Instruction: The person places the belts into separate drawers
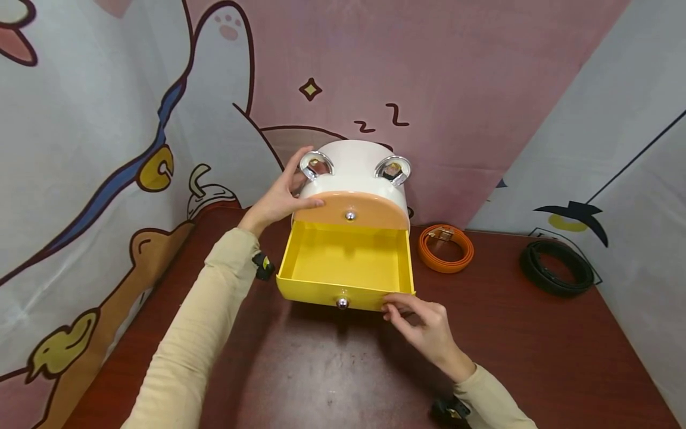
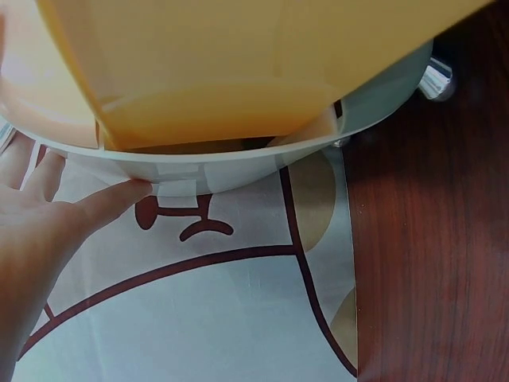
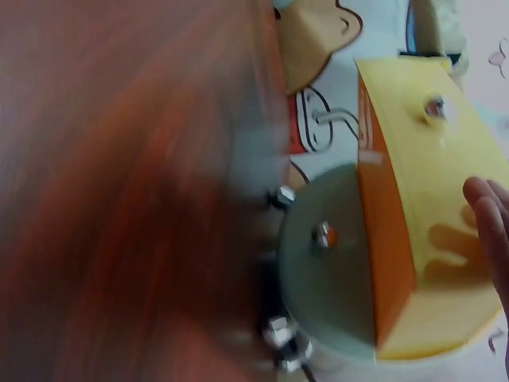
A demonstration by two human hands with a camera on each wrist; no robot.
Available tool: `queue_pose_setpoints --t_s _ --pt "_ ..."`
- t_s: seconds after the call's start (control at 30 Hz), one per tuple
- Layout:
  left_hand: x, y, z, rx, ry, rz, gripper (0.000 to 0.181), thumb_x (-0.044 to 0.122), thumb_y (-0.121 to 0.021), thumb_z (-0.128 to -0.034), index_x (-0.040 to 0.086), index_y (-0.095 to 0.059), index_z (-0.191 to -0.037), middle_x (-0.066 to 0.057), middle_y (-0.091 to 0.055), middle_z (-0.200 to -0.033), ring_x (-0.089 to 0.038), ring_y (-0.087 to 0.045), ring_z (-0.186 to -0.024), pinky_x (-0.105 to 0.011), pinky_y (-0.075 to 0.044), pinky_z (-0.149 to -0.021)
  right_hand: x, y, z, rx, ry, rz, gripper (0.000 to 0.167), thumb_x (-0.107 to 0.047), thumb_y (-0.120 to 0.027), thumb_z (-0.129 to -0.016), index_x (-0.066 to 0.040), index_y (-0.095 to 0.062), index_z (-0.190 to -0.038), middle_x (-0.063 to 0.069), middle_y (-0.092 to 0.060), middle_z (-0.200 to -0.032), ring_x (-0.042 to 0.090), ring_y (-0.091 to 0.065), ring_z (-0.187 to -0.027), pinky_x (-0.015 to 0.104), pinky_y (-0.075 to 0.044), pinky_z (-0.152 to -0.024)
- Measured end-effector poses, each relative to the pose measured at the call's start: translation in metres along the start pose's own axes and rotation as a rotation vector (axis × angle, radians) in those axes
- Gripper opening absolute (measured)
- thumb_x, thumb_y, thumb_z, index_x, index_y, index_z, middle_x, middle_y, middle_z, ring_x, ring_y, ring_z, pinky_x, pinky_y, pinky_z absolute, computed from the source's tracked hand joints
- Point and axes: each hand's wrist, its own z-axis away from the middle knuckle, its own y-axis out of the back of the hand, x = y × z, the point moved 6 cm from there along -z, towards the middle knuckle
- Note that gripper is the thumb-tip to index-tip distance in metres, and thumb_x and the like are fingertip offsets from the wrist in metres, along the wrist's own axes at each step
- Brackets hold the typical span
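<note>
A white tabletop drawer cabinet (image 1: 356, 158) with two silver ring-shaped eyes stands against the cloth backdrop. Its yellow lower drawer (image 1: 345, 262) is pulled out, and nothing lies inside. Above it the orange upper drawer (image 1: 321, 208) is closed. My left hand (image 1: 281, 193) rests on the cabinet's left side, thumb extended over the orange front and the other fingers along the side, partly hidden by an eye. At the yellow drawer's front right corner is my right hand (image 1: 423, 328), fingers loosely bent; the right wrist view shows its fingertips (image 3: 481, 195) close to the yellow front.
To the right of the cabinet lies a coiled orange belt (image 1: 446, 262), with a coiled black belt (image 1: 557, 280) farther right. Both are on the dark red-brown table (image 1: 514, 351). A cartoon-printed cloth (image 1: 450, 71) hangs behind and along the sides.
</note>
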Motion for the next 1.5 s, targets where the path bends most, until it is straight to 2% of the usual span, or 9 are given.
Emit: queue_pose_setpoints --t_s 0.1,0.23,0.4,0.53,0.67,0.77,1.0,1.27,1.5 --pt "0.0 0.0 0.0 0.002 0.001 0.001 0.104 -0.001 -0.077 -0.0801 0.03 -0.011 -0.155 -0.01 -0.056 -0.134 -0.026 -0.058 -0.111 -0.042 -0.045 -0.095 -0.002 0.015 -0.002 0.025 0.053 0.025 0.019 -0.009 -0.062 -0.094 0.009 -0.067 -0.094 0.013 -0.068 -0.074 0.015 -0.066 -0.058 0.02 -0.051 -0.051" --pt "-0.001 0.0 0.0 0.003 0.006 0.005 0.103 -0.001 -0.076 -0.0806 0.031 -0.011 -0.155 -0.011 -0.055 -0.134 -0.027 -0.058 -0.112 -0.042 -0.045 -0.096 -0.01 0.031 -0.008 0.056 0.096 0.051 0.02 -0.008 -0.062 -0.093 0.011 -0.066 -0.088 0.013 -0.066 -0.07 0.012 -0.064 -0.057 0.017 -0.049 -0.051" --pt "0.0 0.0 0.0 -0.002 0.01 0.008 0.103 -0.001 -0.076 -0.0814 0.031 -0.011 -0.155 -0.012 -0.054 -0.135 -0.029 -0.057 -0.113 -0.043 -0.045 -0.096 -0.017 0.042 -0.014 0.076 0.075 0.07 0.016 -0.003 -0.062 -0.091 0.012 -0.065 -0.087 0.013 -0.065 -0.069 0.01 -0.062 -0.056 0.017 -0.048 -0.051" --pt "0.0 0.001 0.001 0.004 0.015 0.006 0.104 0.0 -0.076 -0.0809 0.032 -0.011 -0.154 -0.011 -0.055 -0.134 -0.027 -0.057 -0.112 -0.042 -0.045 -0.095 -0.013 0.054 -0.017 0.115 -0.014 0.092 0.007 0.012 -0.062 -0.082 0.014 -0.064 -0.089 0.015 -0.064 -0.066 0.013 -0.062 -0.052 0.017 -0.05 -0.051" --pt "-0.001 0.0 0.001 0.006 0.024 -0.005 0.104 0.002 -0.078 -0.0804 0.032 -0.011 -0.154 -0.009 -0.056 -0.133 -0.026 -0.058 -0.111 -0.042 -0.046 -0.094 -0.002 0.064 -0.015 0.163 -0.132 0.116 0.022 0.026 -0.059 -0.072 0.014 -0.063 -0.09 0.016 -0.063 -0.063 0.016 -0.061 -0.049 0.017 -0.049 -0.05" --pt "0.0 -0.001 0.001 0.002 0.025 -0.002 0.105 0.002 -0.078 -0.0802 0.031 -0.011 -0.155 -0.009 -0.055 -0.134 -0.027 -0.058 -0.111 -0.042 -0.047 -0.093 0.007 0.07 -0.012 0.184 -0.192 0.141 0.025 0.029 -0.058 -0.071 0.014 -0.064 -0.09 0.016 -0.063 -0.062 0.016 -0.06 -0.049 0.017 -0.049 -0.048" --pt "0.0 -0.001 0.001 0.003 0.034 0.01 0.104 0.0 -0.077 -0.0808 0.032 -0.01 -0.155 -0.01 -0.054 -0.136 -0.029 -0.057 -0.112 -0.042 -0.046 -0.094 0.033 0.08 -0.004 0.213 -0.308 0.141 0.02 0.027 -0.057 -0.077 0.015 -0.063 -0.092 0.02 -0.061 -0.061 0.013 -0.06 -0.047 0.018 -0.048 -0.048" --pt "-0.002 0.0 0.002 0.005 0.038 -0.001 0.103 0.001 -0.077 -0.0812 0.035 -0.012 -0.154 -0.011 -0.054 -0.136 -0.028 -0.056 -0.114 -0.042 -0.045 -0.096 0.069 0.095 0.01 0.248 -0.511 0.087 0.01 0.017 -0.057 -0.087 0.014 -0.062 -0.095 0.026 -0.061 -0.063 0.032 -0.057 -0.047 0.026 -0.051 -0.048" --pt "0.0 0.0 0.002 0.002 0.031 0.006 0.104 0.001 -0.078 -0.0805 0.036 -0.013 -0.154 -0.011 -0.055 -0.134 -0.029 -0.058 -0.111 -0.042 -0.046 -0.094 0.091 0.105 0.017 0.26 -0.618 0.159 0.007 0.011 -0.058 -0.089 0.012 -0.063 -0.095 0.027 -0.061 -0.065 0.036 -0.058 -0.048 0.025 -0.052 -0.05"
